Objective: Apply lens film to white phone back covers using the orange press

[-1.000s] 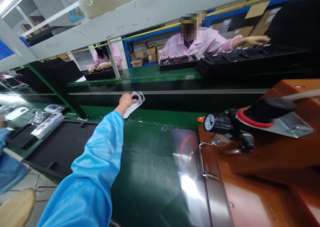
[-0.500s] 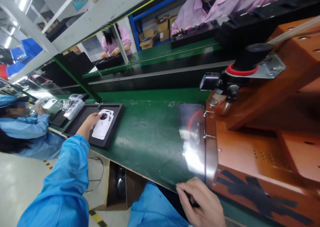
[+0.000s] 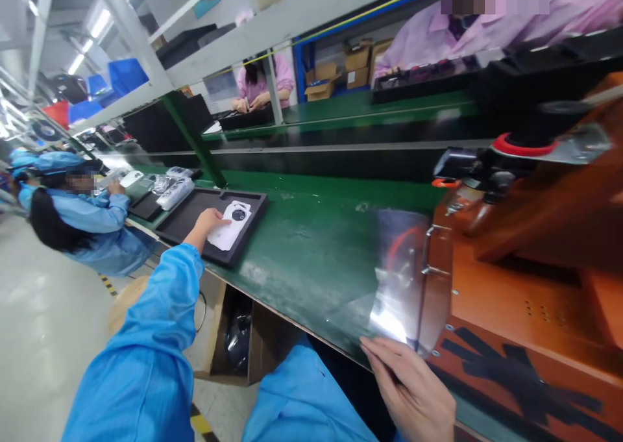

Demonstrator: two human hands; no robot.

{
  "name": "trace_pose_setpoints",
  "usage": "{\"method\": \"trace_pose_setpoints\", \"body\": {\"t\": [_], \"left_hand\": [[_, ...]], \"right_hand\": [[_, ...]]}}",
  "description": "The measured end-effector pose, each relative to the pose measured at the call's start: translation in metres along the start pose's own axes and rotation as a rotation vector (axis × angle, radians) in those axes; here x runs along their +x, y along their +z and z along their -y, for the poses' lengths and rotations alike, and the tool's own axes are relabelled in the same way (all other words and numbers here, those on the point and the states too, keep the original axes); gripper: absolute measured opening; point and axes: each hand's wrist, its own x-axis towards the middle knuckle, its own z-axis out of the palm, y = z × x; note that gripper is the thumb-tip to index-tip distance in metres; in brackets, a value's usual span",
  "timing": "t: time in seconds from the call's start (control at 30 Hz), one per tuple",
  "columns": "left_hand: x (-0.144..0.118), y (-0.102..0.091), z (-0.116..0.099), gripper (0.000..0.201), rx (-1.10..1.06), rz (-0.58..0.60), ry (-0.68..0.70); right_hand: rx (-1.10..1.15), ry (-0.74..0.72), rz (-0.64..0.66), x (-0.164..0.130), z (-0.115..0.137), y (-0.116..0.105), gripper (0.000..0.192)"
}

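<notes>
Toward the left, my left hand (image 3: pixel 210 226) is at the left edge of a white phone back cover (image 3: pixel 228 233) with a round black camera ring. Its thumb lies on the cover's face, and the fingers are curled and partly hidden. The cover lies over another similar white piece, whose edge shows at the top, in a shallow black tray (image 3: pixel 260 213). My right hand (image 3: pixel 413 387) is at the front edge of the green bench, its fingers pressed together; no object shows in them. A clear plastic sheet (image 3: pixel 396 270) lies just beyond it.
An orange machine (image 3: pixel 511 280) with a black regulator fills the right side. Wrapped white packs (image 3: pixel 176 193) lie beyond the tray. A co-worker in blue (image 3: pixel 87 218) sits at left; others in pink work across the green bench (image 3: pixel 302 234). An open carton (image 3: pixel 248 338) stands below.
The view has shifted left, so things appear further right. My left hand has moved from beside the camera ring down the cover's left edge. My right hand's fingers have straightened.
</notes>
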Motion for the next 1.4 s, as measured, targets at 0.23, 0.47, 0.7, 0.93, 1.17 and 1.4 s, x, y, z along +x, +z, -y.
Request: {"method": "trace_pose_setpoints", "body": {"t": [0.23,0.47,0.7,0.93,1.17,1.4], "left_hand": [[-0.033,-0.023,-0.004,0.021,-0.262,-0.237,0.042],[-0.164,0.057,-0.037,0.036,-0.647,-0.089,0.368],[-0.297,0.158,-0.048,0.039,-0.687,0.256,0.645],[-0.299,0.173,-0.04,0.048,-0.233,-0.136,0.953],[-0.293,0.191,-0.022,0.04,-0.195,-0.308,1.083],[-0.28,0.196,-0.012,0.051,-0.254,-0.212,1.137]], "right_hand": [[-0.079,0.11,0.084,0.0,0.0,-0.001,0.018],[0.066,0.355,0.188,0.04,0.023,-0.015,0.025],[0.264,0.84,0.306,0.096,0.002,0.019,0.025],[0.126,0.881,0.323,0.095,-0.034,0.049,0.025],[0.064,0.827,0.459,0.11,-0.036,0.044,0.015],[0.078,0.84,0.564,0.113,-0.038,0.042,0.015]]}}
